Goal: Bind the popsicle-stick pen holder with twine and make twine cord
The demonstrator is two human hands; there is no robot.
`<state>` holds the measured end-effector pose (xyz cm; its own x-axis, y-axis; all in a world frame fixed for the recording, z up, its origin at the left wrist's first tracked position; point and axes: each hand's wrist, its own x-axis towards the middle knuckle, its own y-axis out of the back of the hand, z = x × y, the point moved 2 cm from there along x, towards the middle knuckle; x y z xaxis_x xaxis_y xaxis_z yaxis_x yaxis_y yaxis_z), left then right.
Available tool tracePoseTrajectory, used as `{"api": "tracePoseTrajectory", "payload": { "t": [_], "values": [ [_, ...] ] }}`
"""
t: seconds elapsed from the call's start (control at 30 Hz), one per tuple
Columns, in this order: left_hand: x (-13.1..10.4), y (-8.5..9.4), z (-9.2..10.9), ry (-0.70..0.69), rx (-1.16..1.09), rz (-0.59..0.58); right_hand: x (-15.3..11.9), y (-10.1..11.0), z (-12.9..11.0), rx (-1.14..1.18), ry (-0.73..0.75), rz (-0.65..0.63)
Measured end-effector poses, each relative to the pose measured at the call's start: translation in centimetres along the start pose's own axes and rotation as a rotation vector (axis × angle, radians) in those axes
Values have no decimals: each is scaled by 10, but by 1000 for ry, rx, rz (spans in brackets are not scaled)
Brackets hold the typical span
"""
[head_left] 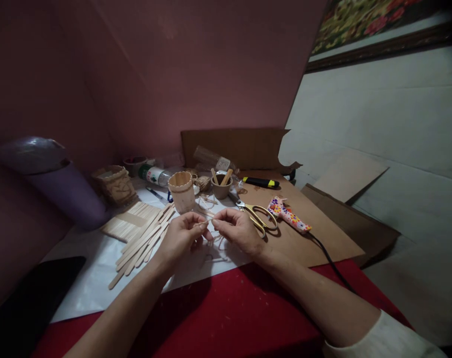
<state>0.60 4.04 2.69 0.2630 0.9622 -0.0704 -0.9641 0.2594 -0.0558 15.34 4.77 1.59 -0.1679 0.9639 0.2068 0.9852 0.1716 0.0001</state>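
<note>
My left hand [190,229] and my right hand [236,229] are close together above the white sheet, fingertips pinched on a thin pale strand [210,220] between them. More loose strands [220,242] lie or hang just below the fingers. Behind my left hand stands a wooden cup [181,193] with a scalloped rim. Gold-handled scissors [263,219] lie just beyond my right hand. Flat wooden sticks [143,243] are spread to the left of my left hand, beside a banded bundle of sticks [131,220].
A small pot [222,186] holding sticks, plastic bottles [154,174] and a ball of twine [202,183] stand behind. A black-yellow cutter [261,182] and a patterned glue gun [288,215] with a cord lie on cardboard [322,243]. A purple object [69,186] is at left.
</note>
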Motion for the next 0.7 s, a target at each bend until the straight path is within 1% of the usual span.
{"api": "tracePoseTrajectory", "payload": {
  "t": [0.1,0.17,0.23,0.3,0.37,0.47,0.5,0.53,0.57,0.6,0.7],
  "values": [
    [-1,-2,-2,22,45,-48,1,-1,1,61,-98,24],
    [0,-2,-3,21,42,-50,1,-1,3,76,-140,40],
    [0,0,-2,-4,53,-11,1,-1,5,59,-161,49],
    [0,2,0,-72,116,49,0,-1,8,35,-178,46],
    [-1,2,3,-221,241,114,-1,-1,9,23,-197,39],
    [-5,-1,9,-554,466,169,-1,-2,7,13,-210,21],
    [-7,-2,10,-640,521,175,-1,-2,6,10,-202,10],
    [-7,-2,9,-687,560,178,-1,-2,4,12,-188,-5],
    [-7,-3,8,-693,584,185,-1,-3,3,14,-171,-21],
    [-7,-2,6,-664,592,193,-1,-3,1,16,-152,-36],
    [-3,1,-2,-519,560,216,-1,-3,-1,-5,-108,-75]
  ]
}}
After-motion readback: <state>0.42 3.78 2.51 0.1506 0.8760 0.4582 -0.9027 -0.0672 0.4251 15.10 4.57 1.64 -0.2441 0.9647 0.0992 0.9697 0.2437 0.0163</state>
